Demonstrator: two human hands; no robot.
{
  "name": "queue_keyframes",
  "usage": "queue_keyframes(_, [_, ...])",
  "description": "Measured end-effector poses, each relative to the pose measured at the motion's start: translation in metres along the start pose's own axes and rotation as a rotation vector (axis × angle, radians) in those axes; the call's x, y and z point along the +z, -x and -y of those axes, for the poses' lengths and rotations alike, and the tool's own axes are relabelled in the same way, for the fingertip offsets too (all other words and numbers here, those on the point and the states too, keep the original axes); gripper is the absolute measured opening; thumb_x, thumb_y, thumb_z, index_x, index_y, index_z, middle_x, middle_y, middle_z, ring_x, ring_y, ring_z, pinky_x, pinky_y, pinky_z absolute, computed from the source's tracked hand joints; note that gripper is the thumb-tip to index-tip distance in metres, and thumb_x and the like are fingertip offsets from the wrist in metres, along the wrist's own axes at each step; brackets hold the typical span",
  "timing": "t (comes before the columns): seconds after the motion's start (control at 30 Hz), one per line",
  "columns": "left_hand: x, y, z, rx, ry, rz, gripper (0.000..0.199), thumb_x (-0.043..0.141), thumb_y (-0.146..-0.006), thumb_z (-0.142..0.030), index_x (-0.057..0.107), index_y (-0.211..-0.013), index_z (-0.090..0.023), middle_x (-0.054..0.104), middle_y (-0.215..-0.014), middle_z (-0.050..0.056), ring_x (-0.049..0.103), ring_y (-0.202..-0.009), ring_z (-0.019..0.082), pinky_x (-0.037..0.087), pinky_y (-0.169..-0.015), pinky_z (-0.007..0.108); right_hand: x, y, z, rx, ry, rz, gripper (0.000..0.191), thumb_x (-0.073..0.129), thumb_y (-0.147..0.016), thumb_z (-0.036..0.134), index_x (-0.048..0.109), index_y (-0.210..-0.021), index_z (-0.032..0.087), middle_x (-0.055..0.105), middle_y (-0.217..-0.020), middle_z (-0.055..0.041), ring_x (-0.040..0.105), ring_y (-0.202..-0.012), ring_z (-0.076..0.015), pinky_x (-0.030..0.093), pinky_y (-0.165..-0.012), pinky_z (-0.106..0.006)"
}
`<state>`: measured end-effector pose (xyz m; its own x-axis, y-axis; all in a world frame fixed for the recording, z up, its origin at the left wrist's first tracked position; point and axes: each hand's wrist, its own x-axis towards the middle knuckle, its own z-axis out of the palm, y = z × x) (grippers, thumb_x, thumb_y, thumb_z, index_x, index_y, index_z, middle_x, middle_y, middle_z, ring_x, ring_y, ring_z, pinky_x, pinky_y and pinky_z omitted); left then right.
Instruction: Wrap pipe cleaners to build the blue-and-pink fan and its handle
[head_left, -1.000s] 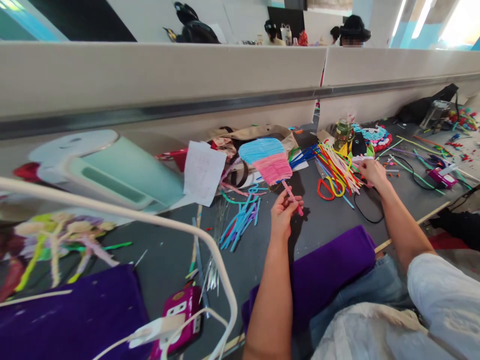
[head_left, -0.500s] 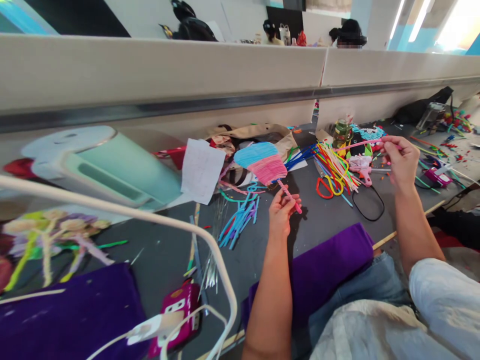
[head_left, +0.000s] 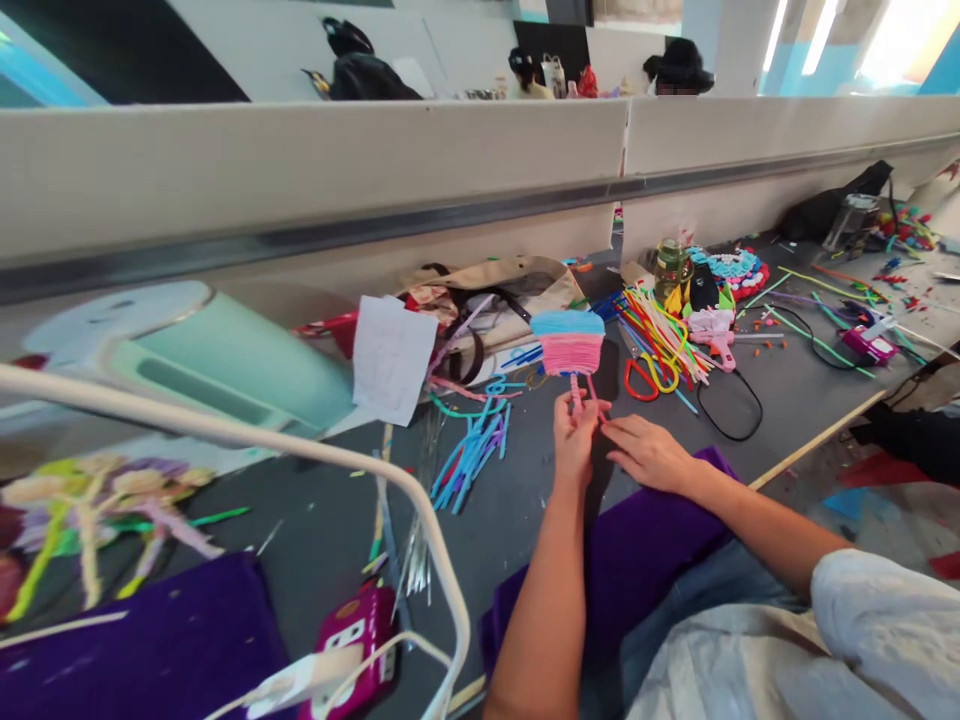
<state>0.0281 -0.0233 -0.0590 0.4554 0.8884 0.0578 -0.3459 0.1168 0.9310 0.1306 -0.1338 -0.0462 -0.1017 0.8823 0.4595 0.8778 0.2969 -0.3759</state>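
Note:
My left hand (head_left: 574, 445) is closed round the pink-wrapped handle of a fan-shaped craft piece (head_left: 571, 352). The piece stands upright above the hand, its head wound in blue strands at the top and pink ones below. A loose pink pipe cleaner (head_left: 594, 392) hangs from the head beside the handle. My right hand (head_left: 651, 456) is just to the right of the left one, its fingertips pinching that strand low down; the exact grip is partly hidden. Right of the piece lies a bundle of coloured pipe cleaners (head_left: 651, 325) with red-and-yellow-handled scissors (head_left: 661, 374).
A pink glue gun (head_left: 718, 335) with a black cord lies to the right. Blue pipe cleaners (head_left: 471, 450) and a white paper sheet (head_left: 394, 360) are on the left. A thick white cable (head_left: 360, 455) arches across the near left, above a magenta power strip (head_left: 356, 640). Purple cloth (head_left: 645, 545) covers the lap.
My right hand has come down and left from far out at the right, bringing the pink pipe cleaner beside the left hand. The fan-shaped piece has turned upright and moved slightly right.

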Motion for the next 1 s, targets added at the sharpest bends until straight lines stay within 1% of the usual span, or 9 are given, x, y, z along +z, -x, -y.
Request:
queue_keyframes(0.17, [-0.001, -0.003, 0.008, 0.066, -0.132, -0.017, 0.042, 0.074, -0.068, -0.028, 0.048, -0.101, -0.02, 0.06, -0.078, -0.001, 0.057, -0.065, 0.01, 0.044, -0.061, 0.022, -0.006, 0.003, -0.003, -0.007, -0.104, 0.071, 0.042, 0.048, -0.093, 0.033, 0.05, -0.133, 0.018, 0.063, -0.121, -0.0124, 0.059, -0.113, -0.0217, 0.049, -0.096, -0.037])
queue_keyframes(0.3, [-0.001, -0.004, 0.009, 0.082, -0.15, -0.012, 0.047, 0.073, -0.066, -0.024, 0.047, -0.104, -0.021, 0.062, -0.084, 0.0, 0.058, -0.07, 0.013, 0.048, -0.064, 0.024, -0.016, 0.009, -0.005, 0.062, -0.222, 0.182, 0.052, 0.046, -0.092, 0.045, 0.034, -0.142, 0.043, 0.063, -0.126, 0.0034, 0.06, -0.113, -0.0186, 0.049, -0.098, -0.035])
queue_keyframes(0.37, [-0.001, -0.003, 0.009, 0.098, -0.15, -0.026, 0.047, 0.072, -0.064, -0.022, 0.048, -0.104, -0.021, 0.061, -0.085, 0.001, 0.059, -0.075, 0.014, 0.049, -0.067, 0.026, -0.026, 0.011, -0.013, 0.132, -0.26, 0.171, 0.051, 0.048, -0.09, 0.049, 0.035, -0.139, 0.049, 0.063, -0.125, 0.0083, 0.062, -0.112, -0.0181, 0.049, -0.096, -0.034])
queue_keyframes(0.47, [-0.001, -0.002, 0.008, 0.117, -0.185, -0.054, 0.043, 0.071, -0.064, -0.02, 0.05, -0.102, -0.022, 0.061, -0.087, 0.001, 0.059, -0.078, 0.014, 0.05, -0.072, 0.027, -0.052, 0.016, -0.047, 0.435, -0.132, -0.066, 0.038, 0.045, -0.091, 0.045, 0.054, -0.127, 0.038, 0.069, -0.113, 0.003, 0.066, -0.1, -0.0193, 0.05, -0.09, -0.033])
queue_keyframes(0.53, [0.0, -0.002, 0.008, 0.139, -0.233, -0.071, 0.04, 0.07, -0.066, -0.019, 0.051, -0.102, -0.022, 0.061, -0.087, 0.001, 0.059, -0.079, 0.014, 0.049, -0.075, 0.027, -0.073, 0.021, -0.086, 0.676, 0.111, -0.235, 0.033, 0.043, -0.091, 0.04, 0.063, -0.114, 0.028, 0.07, -0.109, -0.0033, 0.065, -0.096, -0.0201, 0.049, -0.088, -0.032])
queue_keyframes(0.6, [0.001, -0.002, 0.008, 0.158, -0.26, -0.078, 0.037, 0.068, -0.069, -0.02, 0.052, -0.102, -0.021, 0.062, -0.087, 0.001, 0.059, -0.079, 0.013, 0.048, -0.075, 0.026, -0.092, 0.027, -0.128, 0.803, 0.214, -0.301, 0.036, 0.043, -0.089, 0.036, 0.064, -0.11, 0.016, 0.068, -0.107, -0.0137, 0.063, -0.098, -0.0243, 0.047, -0.087, -0.036])
queue_keyframes(0.73, [0.002, -0.003, 0.009, 0.145, -0.233, -0.078, 0.037, 0.068, -0.07, -0.023, 0.052, -0.102, -0.022, 0.061, -0.086, 0.001, 0.059, -0.075, 0.013, 0.05, -0.067, 0.025, -0.108, 0.034, -0.191, 1.059, 0.28, -0.1, 0.031, 0.058, -0.077, 0.039, 0.069, -0.09, 0.013, 0.07, -0.089, -0.0112, 0.063, -0.085, -0.0203, 0.043, -0.071, -0.025])
queue_keyframes(0.87, [0.0, -0.003, 0.007, 0.131, -0.214, -0.1, 0.039, 0.069, -0.068, -0.023, 0.052, -0.102, -0.021, 0.061, -0.084, 0.001, 0.058, -0.073, 0.013, 0.051, -0.063, 0.025, -0.101, 0.032, -0.21, 1.103, 0.175, -0.074, 0.021, 0.058, -0.072, 0.032, 0.069, -0.07, 0.014, 0.068, -0.068, -0.0055, 0.059, -0.067, -0.016, 0.036, -0.059, -0.022])
queue_keyframes(1.0, [0.0, -0.002, 0.003, 0.122, -0.197, -0.143, 0.039, 0.069, -0.067, -0.022, 0.051, -0.101, -0.021, 0.062, -0.082, 0.0, 0.059, -0.072, 0.013, 0.051, -0.061, 0.024, -0.1, 0.036, -0.207, 1.139, 0.146, -0.234, 0.021, 0.057, -0.07, 0.032, 0.067, -0.065, 0.015, 0.067, -0.062, -0.0049, 0.058, -0.063, -0.0166, 0.037, -0.058, -0.022])
